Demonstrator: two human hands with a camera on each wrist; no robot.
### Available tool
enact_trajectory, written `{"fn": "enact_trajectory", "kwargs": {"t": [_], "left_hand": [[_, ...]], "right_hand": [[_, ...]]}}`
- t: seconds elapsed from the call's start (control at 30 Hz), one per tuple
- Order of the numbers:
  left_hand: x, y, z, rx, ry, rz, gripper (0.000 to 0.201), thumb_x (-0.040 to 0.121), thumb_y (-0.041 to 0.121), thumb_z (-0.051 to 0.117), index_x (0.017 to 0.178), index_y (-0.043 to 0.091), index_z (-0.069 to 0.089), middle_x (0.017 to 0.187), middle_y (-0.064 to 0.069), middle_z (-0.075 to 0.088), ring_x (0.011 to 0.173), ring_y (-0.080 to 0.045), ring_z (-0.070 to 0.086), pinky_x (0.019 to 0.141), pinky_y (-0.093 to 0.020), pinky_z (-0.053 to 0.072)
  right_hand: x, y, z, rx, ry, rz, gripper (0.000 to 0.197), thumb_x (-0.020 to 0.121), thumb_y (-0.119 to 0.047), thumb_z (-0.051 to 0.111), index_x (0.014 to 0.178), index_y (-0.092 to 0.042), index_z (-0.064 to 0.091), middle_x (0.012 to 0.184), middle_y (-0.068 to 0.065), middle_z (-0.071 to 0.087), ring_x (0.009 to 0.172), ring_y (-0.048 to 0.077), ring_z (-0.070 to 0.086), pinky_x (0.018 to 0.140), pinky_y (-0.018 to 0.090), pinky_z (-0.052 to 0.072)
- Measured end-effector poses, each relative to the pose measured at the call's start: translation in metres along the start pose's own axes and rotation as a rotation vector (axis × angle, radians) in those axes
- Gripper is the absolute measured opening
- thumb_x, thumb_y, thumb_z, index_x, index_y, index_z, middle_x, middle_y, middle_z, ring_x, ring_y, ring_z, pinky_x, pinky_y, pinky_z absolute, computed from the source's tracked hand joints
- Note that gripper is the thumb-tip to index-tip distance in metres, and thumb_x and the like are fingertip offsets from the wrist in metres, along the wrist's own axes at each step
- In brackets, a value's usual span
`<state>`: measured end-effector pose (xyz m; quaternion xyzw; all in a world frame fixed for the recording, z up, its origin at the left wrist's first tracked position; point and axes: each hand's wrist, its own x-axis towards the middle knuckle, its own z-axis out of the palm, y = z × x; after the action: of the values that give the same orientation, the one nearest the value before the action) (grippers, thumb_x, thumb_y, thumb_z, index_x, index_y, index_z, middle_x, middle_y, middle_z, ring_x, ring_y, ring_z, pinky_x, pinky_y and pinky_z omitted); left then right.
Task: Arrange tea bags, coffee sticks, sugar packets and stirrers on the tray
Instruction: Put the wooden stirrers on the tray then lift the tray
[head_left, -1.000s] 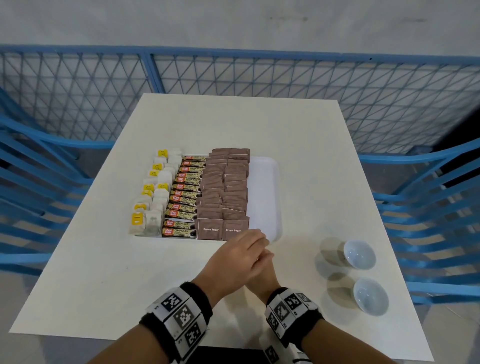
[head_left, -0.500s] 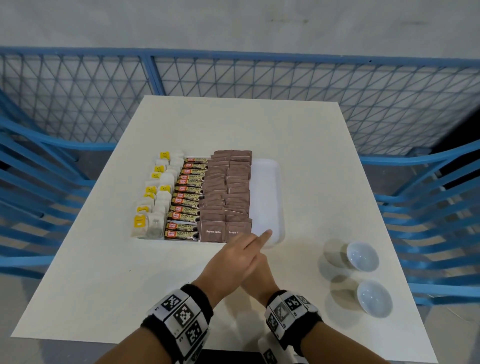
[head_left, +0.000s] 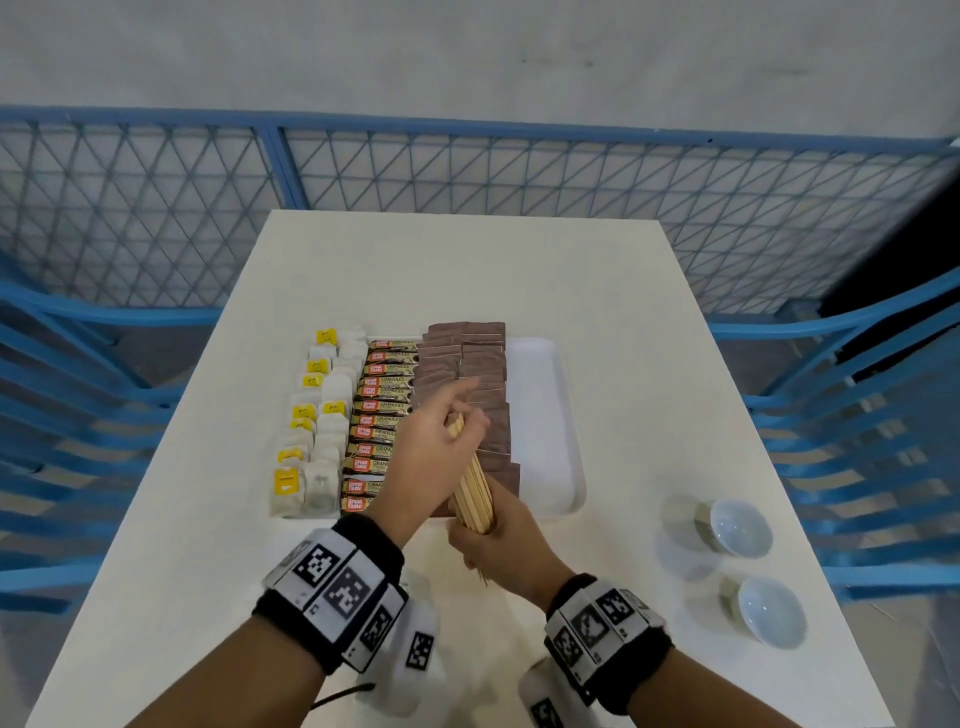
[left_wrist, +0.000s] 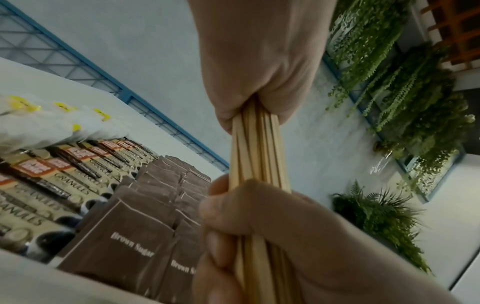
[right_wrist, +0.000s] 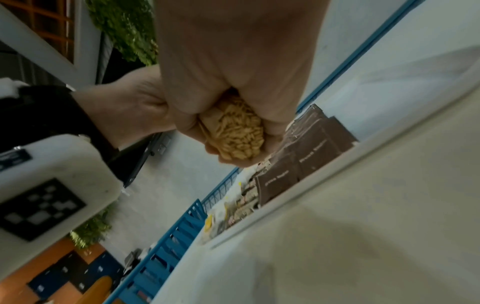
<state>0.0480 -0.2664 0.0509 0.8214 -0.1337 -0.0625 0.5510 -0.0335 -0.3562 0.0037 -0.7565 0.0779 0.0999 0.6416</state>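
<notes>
A bundle of wooden stirrers (head_left: 471, 488) was found gripped at both ends above the near edge of the white tray (head_left: 540, 415). The left hand (head_left: 434, 447) was closed round the upper end of the bundle, its forefinger extended; the right hand (head_left: 506, 545) was closed round the lower end, where the stick ends (right_wrist: 233, 135) were seen bunched unevenly within the fist. On the tray, tea bags (head_left: 317, 441) were laid at the left, coffee sticks (head_left: 382, 410) beside them, and brown sugar packets (head_left: 478, 374) next in overlapping rows. A bare strip at the right side of the tray was noted, unoccupied; it was judged to be the place intended for the stirrers. Two small white bowls (head_left: 743, 530) were observed on the worktop (head_left: 623, 338), well apart from the tray.

It was judged that the bundle should be squared at its ends before release, carried clear over the sugar packets so the rows are not disturbed, and lowered lengthwise into the bare strip, parallel with the rows. Release of both grips close to the tray surface is advised, lest the sticks scatter or roll off the rim.
</notes>
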Motion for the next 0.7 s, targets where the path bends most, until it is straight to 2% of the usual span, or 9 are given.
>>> {"fn": "enact_trajectory", "kwargs": {"t": [0.07,0.13,0.17,0.23,0.3,0.4,0.57,0.63,0.7], "left_hand": [[0.007,0.006,-0.008,-0.060,-0.001,-0.101,0.053,0.085,0.033,0.064,0.133,0.021,0.045,0.103,0.008,0.065,0.099,-0.004,0.057,0.065,-0.005,0.040],[0.013,0.012,-0.015,-0.138,-0.001,-0.217,0.072,0.078,0.044,0.068,0.138,0.025,0.033,0.114,0.008,0.059,0.099,0.001,0.053,0.060,-0.003,0.040],[0.014,0.013,-0.019,-0.137,-0.004,-0.264,0.075,0.077,0.047,0.068,0.138,0.024,0.032,0.116,0.008,0.056,0.096,0.000,0.053,0.058,-0.005,0.040],[0.014,0.012,-0.023,-0.058,-0.084,-0.334,0.067,0.080,0.050,0.064,0.134,0.022,0.038,0.113,0.008,0.056,0.091,-0.002,0.053,0.056,-0.010,0.039],[0.010,0.007,-0.020,0.028,-0.270,-0.358,0.053,0.086,0.048,0.058,0.129,0.018,0.049,0.110,0.007,0.060,0.089,-0.004,0.056,0.058,-0.010,0.042],[0.009,0.001,-0.009,0.063,-0.382,-0.355,0.044,0.091,0.040,0.054,0.127,0.015,0.055,0.112,0.002,0.064,0.098,-0.012,0.060,0.078,-0.022,0.052],[0.028,-0.004,0.026,0.089,-0.488,-0.438,0.038,0.094,0.039,0.049,0.117,0.010,0.059,0.103,-0.001,0.064,0.087,-0.012,0.060,0.058,-0.015,0.043],[0.039,-0.004,0.044,0.084,-0.517,-0.474,0.039,0.095,0.039,0.048,0.115,0.007,0.060,0.103,-0.004,0.065,0.085,-0.013,0.060,0.055,-0.017,0.040],[0.050,-0.005,0.061,0.102,-0.521,-0.491,0.040,0.095,0.039,0.048,0.112,0.006,0.062,0.097,-0.004,0.064,0.078,-0.011,0.057,0.054,-0.018,0.037]], "right_hand": [[0.006,-0.007,0.004,0.036,0.018,0.036,0.023,0.083,-0.004,0.058,0.086,-0.025,0.050,0.071,-0.004,0.054,0.048,0.009,0.049,0.049,0.027,0.048],[0.010,-0.013,0.007,0.078,0.053,0.065,0.020,0.085,-0.003,0.057,0.087,-0.021,0.049,0.064,-0.002,0.051,0.045,0.011,0.048,0.043,0.024,0.044],[0.014,-0.016,0.007,0.101,0.080,0.075,0.018,0.085,-0.003,0.057,0.088,-0.019,0.049,0.062,0.001,0.050,0.044,0.013,0.048,0.041,0.023,0.042],[0.021,-0.022,0.007,0.159,0.135,0.106,0.012,0.083,-0.005,0.057,0.089,-0.011,0.050,0.059,0.005,0.050,0.043,0.015,0.046,0.038,0.023,0.039],[0.028,-0.026,0.003,0.203,0.160,0.132,0.012,0.083,-0.006,0.056,0.093,-0.005,0.052,0.058,0.006,0.052,0.044,0.016,0.047,0.037,0.023,0.038],[0.030,-0.027,-0.006,0.217,0.158,0.171,0.009,0.083,-0.006,0.051,0.092,-0.003,0.053,0.059,0.006,0.056,0.045,0.016,0.050,0.037,0.023,0.038],[0.032,-0.020,-0.038,0.198,0.163,0.279,0.012,0.088,-0.003,0.051,0.096,-0.006,0.059,0.065,0.003,0.061,0.049,0.009,0.057,0.043,0.020,0.043],[0.037,-0.015,-0.054,0.193,0.166,0.313,0.014,0.089,-0.005,0.051,0.099,-0.007,0.060,0.069,0.002,0.061,0.054,0.008,0.058,0.047,0.018,0.044],[0.046,-0.009,-0.070,0.177,0.170,0.348,0.013,0.090,-0.005,0.049,0.096,-0.009,0.060,0.068,0.002,0.060,0.057,0.012,0.057,0.051,0.022,0.046]]}}
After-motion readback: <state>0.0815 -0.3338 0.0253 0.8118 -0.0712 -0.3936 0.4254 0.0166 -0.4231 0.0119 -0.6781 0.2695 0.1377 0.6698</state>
